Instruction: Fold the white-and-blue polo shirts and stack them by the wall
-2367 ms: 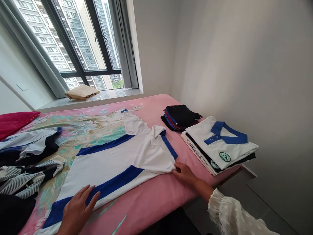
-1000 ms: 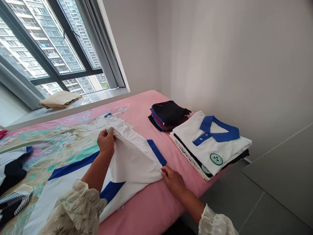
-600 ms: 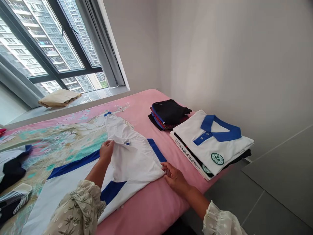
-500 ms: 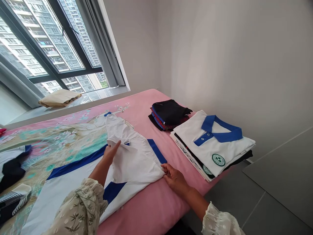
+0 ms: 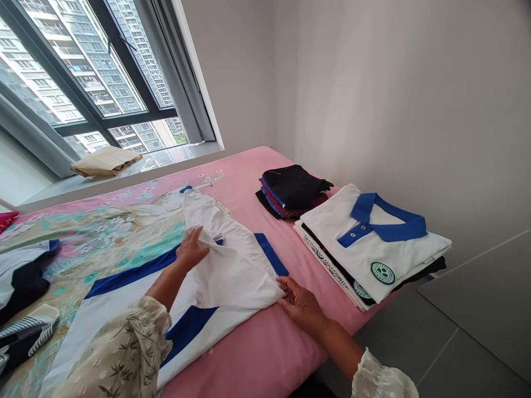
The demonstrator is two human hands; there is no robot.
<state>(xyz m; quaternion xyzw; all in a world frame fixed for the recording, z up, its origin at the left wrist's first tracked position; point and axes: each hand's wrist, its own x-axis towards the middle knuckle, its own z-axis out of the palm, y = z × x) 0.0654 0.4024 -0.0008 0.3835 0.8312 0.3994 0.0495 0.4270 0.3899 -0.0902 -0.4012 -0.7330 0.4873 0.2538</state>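
A white shirt with blue panels (image 5: pixel 232 276) lies partly folded over on the bed, wrinkled along its upper part. My left hand (image 5: pixel 193 249) is closed at a loose white flap near the shirt's middle; its fingertips are partly hidden by the cloth. At the shirt's right-hand corner, beside a blue strip, my right hand (image 5: pixel 301 304) pinches the edge between thumb and fingers.
A pile of folded shirts (image 5: pixel 373 249), topped by a white polo with a blue collar, stands at the bed's right edge. Dark folded clothes (image 5: pixel 294 188) sit behind it. Other garments (image 5: pixel 27 276) lie at left. A beige bundle (image 5: pixel 105 161) rests on the windowsill.
My left hand has shifted slightly along the flap, its wrist turning a little. My right hand stays at the same corner. The whole view has moved slightly.
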